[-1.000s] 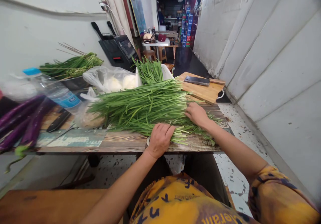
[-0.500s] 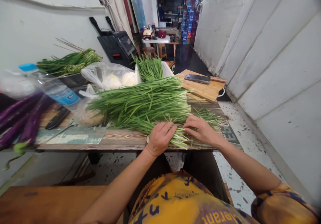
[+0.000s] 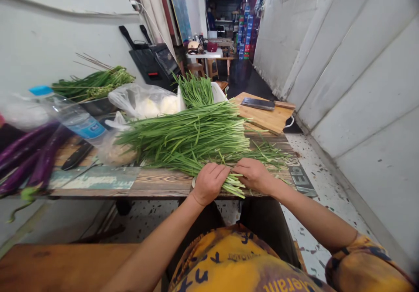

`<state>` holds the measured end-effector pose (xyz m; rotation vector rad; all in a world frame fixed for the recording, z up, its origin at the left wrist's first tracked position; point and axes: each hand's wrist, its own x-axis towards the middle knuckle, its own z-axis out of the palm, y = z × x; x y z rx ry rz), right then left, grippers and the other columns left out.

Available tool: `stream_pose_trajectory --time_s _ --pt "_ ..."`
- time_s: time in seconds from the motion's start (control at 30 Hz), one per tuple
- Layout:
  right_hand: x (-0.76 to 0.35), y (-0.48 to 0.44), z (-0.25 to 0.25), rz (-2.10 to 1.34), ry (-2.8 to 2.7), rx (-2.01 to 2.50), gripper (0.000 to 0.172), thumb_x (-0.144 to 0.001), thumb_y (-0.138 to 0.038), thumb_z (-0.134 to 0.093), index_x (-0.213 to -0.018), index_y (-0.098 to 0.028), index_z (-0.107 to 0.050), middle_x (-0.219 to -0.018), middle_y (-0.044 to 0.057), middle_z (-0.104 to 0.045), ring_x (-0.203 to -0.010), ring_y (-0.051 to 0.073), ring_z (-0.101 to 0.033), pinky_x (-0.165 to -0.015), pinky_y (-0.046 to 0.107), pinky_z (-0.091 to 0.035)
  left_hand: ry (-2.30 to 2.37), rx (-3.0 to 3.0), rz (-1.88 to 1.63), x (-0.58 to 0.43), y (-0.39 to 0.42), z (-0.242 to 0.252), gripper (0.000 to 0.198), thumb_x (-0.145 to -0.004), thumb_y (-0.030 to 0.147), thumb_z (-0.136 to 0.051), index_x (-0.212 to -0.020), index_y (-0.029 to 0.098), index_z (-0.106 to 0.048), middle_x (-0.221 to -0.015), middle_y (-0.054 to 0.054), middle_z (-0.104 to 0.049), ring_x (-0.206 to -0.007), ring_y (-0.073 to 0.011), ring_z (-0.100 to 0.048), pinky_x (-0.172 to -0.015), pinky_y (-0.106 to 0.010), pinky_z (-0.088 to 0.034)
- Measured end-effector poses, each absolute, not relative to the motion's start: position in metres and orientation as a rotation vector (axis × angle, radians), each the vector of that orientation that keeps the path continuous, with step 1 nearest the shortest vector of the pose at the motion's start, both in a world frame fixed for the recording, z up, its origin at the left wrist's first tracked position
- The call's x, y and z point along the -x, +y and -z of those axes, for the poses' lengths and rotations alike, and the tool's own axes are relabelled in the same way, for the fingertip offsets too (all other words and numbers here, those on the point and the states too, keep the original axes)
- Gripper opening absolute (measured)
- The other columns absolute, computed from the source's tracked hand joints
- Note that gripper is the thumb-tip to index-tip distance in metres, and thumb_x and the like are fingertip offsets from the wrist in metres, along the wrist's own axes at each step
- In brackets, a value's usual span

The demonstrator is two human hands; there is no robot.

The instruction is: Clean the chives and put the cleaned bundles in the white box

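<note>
A big heap of long green chives (image 3: pixel 193 137) lies across the wooden table (image 3: pixel 157 183), pale cut ends toward me. My left hand (image 3: pixel 208 183) is curled round a small bunch of chive stems at the table's front edge. My right hand (image 3: pixel 252 175) sits just to its right, fingers closed on the same stems, the two hands almost touching. Loose chive strands (image 3: pixel 271 152) are scattered to the right of the heap.
A wooden cutting board (image 3: pixel 266 116) with a cleaver (image 3: pixel 258 104) lies at the back right. At left are purple eggplants (image 3: pixel 29 156), a water bottle (image 3: pixel 70 117), a black-handled knife (image 3: pixel 76 156), plastic bags (image 3: pixel 144 100) and more greens (image 3: pixel 94 82). A white wall runs along the right.
My right hand has come back from the heap's right side toward me and to the left, closing on the stems beside my left hand. My left hand has barely moved.
</note>
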<state>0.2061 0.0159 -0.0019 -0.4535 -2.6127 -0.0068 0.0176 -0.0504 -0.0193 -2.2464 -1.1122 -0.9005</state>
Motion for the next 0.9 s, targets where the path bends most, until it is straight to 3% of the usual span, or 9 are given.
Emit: stream_pose_trajectory --time_s 0.1,0.3,0.53,0.73,0.8,0.9 --pt "-0.214 0.020 -0.003 0.047 -2.615 0.475 0.017 -0.085 -0.022 -0.051 -0.074 -0.016 -0.062 -0.067 0.005 -0.055 -0.067 0.015 -0.048 -0.060 0.027 -0.039 -1.113 2.257 0.907 -0.018 -0.050 0.019 0.025 -0.090 0.013 -0.036 -0.101 0.012 -0.059 -0.087 -0.010 -0.066 -0.074 -0.0178 -0.054 -0.069 -0.032 -0.043" --pt "-0.210 0.023 0.002 -0.276 -2.488 0.325 0.022 -0.089 -0.021 -0.048 -0.107 -0.018 -0.060 -0.090 0.007 -0.062 -0.079 0.015 -0.056 -0.068 0.025 -0.046 -1.118 2.286 0.947 -0.017 -0.051 0.019 0.026 -0.090 0.013 -0.035 -0.104 0.011 -0.057 -0.090 -0.012 -0.066 -0.078 -0.0185 -0.055 -0.071 -0.033 -0.044" --pt "-0.206 0.027 0.008 0.083 -2.595 0.450 0.014 -0.082 -0.018 -0.051 -0.072 -0.015 -0.061 -0.067 0.005 -0.057 -0.066 0.016 -0.048 -0.060 0.027 -0.036 -1.133 2.277 0.929 -0.017 -0.051 0.018 0.024 -0.090 0.013 -0.035 -0.099 0.010 -0.058 -0.085 -0.011 -0.066 -0.076 -0.0185 -0.054 -0.070 -0.032 -0.044" --pt "-0.241 0.051 -0.004 0.089 -2.505 1.212 0.029 -0.087 -0.029 -0.051 -0.062 -0.016 -0.058 -0.063 0.005 -0.056 -0.061 0.015 -0.048 -0.056 0.025 -0.030 -1.141 2.244 0.901 -0.016 -0.051 0.020 0.024 -0.090 0.013 -0.036 -0.103 0.013 -0.057 -0.089 -0.010 -0.066 -0.076 -0.0177 -0.053 -0.069 -0.032 -0.042" --pt "-0.242 0.046 -0.009 0.081 -2.437 1.209 0.027 -0.087 -0.032 -0.051 -0.067 -0.015 -0.059 -0.066 0.006 -0.057 -0.065 0.016 -0.050 -0.058 0.026 -0.032 -1.149 2.255 0.874 -0.015 -0.051 0.020 0.024 -0.090 0.014 -0.037 -0.105 0.013 -0.057 -0.089 -0.010 -0.066 -0.076 -0.0176 -0.053 -0.068 -0.032 -0.042" --pt "-0.229 0.032 -0.014 -0.056 -2.482 0.862 0.021 -0.089 -0.031 -0.049 -0.087 -0.015 -0.062 -0.080 0.007 -0.060 -0.077 0.017 -0.053 -0.067 0.025 -0.038 -1.160 2.252 0.843 -0.016 -0.052 0.020 0.025 -0.090 0.013 -0.036 -0.106 0.013 -0.056 -0.090 -0.010 -0.066 -0.075 -0.0178 -0.052 -0.067 -0.032 -0.041"
